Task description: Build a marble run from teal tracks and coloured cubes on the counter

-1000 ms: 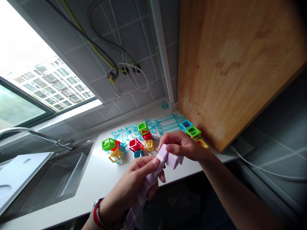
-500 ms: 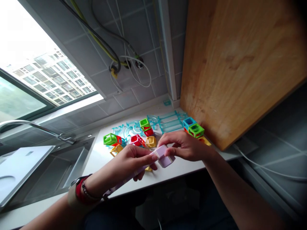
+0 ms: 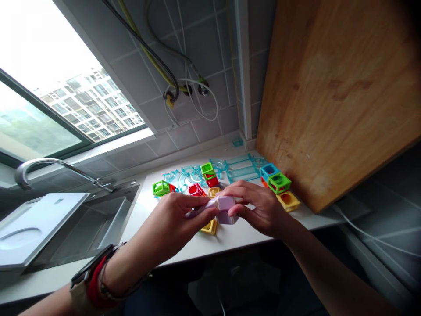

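A pale purple piece (image 3: 226,210) with block-like faces is held between both hands above the counter's front part. My left hand (image 3: 184,215) grips its left part, the thumb lying along it. My right hand (image 3: 256,206) pinches its right end between thumb and fingers. Behind the hands are a red cube frame (image 3: 196,190) and a green one (image 3: 207,169) on a red one. A yellow frame (image 3: 210,227) shows partly under my left hand. To the right are blue (image 3: 269,169), green (image 3: 279,182) and yellow (image 3: 288,200) frames.
Translucent teal pieces (image 3: 243,169) lie along the back of the white counter (image 3: 184,250). A green frame (image 3: 161,188) is at the left, near the sink (image 3: 85,232) and faucet (image 3: 62,164). A wooden board (image 3: 338,87) leans at the right; cables hang on the tiled wall.
The view has shifted, so the scene sits further right. My left hand has turned and closed in around the purple piece, whose long part now points less toward the lower left.
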Demonstrator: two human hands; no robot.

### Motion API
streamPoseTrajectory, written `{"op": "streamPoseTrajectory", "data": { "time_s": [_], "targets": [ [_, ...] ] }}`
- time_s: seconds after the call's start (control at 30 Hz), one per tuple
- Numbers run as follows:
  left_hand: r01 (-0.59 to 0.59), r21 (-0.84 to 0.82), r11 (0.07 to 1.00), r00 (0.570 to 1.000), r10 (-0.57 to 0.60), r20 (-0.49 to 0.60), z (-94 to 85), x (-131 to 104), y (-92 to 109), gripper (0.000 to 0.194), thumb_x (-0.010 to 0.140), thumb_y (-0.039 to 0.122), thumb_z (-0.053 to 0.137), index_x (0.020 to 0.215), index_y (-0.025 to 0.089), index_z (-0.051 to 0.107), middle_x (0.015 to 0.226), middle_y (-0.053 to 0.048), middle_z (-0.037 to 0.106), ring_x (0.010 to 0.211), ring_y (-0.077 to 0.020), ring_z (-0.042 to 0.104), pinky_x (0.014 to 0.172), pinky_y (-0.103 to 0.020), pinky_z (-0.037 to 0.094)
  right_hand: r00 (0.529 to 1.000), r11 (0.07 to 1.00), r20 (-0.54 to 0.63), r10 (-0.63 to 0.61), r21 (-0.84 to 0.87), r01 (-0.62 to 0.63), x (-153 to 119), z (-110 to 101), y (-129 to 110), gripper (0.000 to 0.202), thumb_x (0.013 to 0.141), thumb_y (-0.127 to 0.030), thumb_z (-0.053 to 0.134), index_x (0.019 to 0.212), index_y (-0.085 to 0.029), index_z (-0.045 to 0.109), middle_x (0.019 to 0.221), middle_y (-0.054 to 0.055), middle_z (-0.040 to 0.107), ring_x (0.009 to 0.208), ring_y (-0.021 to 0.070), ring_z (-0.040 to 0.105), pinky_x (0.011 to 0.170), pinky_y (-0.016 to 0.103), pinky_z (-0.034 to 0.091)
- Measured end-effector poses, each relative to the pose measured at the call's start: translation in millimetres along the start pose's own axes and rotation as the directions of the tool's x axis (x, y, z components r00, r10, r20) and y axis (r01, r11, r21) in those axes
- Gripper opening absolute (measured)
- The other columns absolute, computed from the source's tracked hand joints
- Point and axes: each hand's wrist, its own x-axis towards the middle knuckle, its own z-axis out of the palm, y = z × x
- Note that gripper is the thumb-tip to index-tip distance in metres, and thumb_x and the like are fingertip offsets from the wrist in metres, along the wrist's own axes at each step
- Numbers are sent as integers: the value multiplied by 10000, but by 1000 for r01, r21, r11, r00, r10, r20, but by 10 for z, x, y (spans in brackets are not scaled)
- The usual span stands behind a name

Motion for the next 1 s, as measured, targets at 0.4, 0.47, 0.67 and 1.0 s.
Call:
{"op": "streamPoseTrajectory", "data": {
  "time_s": [0.4, 0.47, 0.67, 1.0],
  "targets": [
    [-206, 182, 961, 841, 269, -470, 314, -301, -38, 146, 931, 272, 740, 1052, 218, 801, 975, -64, 700, 725, -135, 674, 604, -221, 515, 966, 987, -217, 143, 97, -124, -64, 249, -225, 275, 989, -475, 665, 1185, -298, 743, 1134, 74, 747, 1063, 262, 706, 719, 301, 634],
    [-185, 173, 967, 836, 248, -489, 351, -309, -75, 159, 934, 270, 739, 1071, 215, 798, 980, -64, 692, 747, -138, 676, 619, -222, 520, 962, 980, -208, 177, 131, -152, -51, 254, -216, 257, 978, -466, 683, 1149, -286, 752, 1098, 77, 744, 1028, 257, 701, 692, 291, 622],
    [-169, 90, 981, 883, 192, -429, 301, -296, -148, 161, 933, 272, 742, 1066, 205, 803, 969, -64, 713, 811, -160, 669, 689, -246, 539, 954, 923, -145, 262, 326, -204, -28, 332, -154, 238, 948, -425, 736, 1104, -248, 758, 1065, 81, 717, 993, 241, 680, 704, 277, 596],
    [-225, 225, 948, 756, 316, -573, 480, -256, -176, 213, 908, 182, 765, 1119, 206, 778, 1027, -56, 735, 851, -146, 696, 743, -239, 562, 903, 905, -270, 333, 362, -225, -52, 458, -201, 167, 967, -383, 720, 1079, -270, 767, 1085, 60, 719, 1000, 220, 680, 750, 255, 598]
  ]
}}
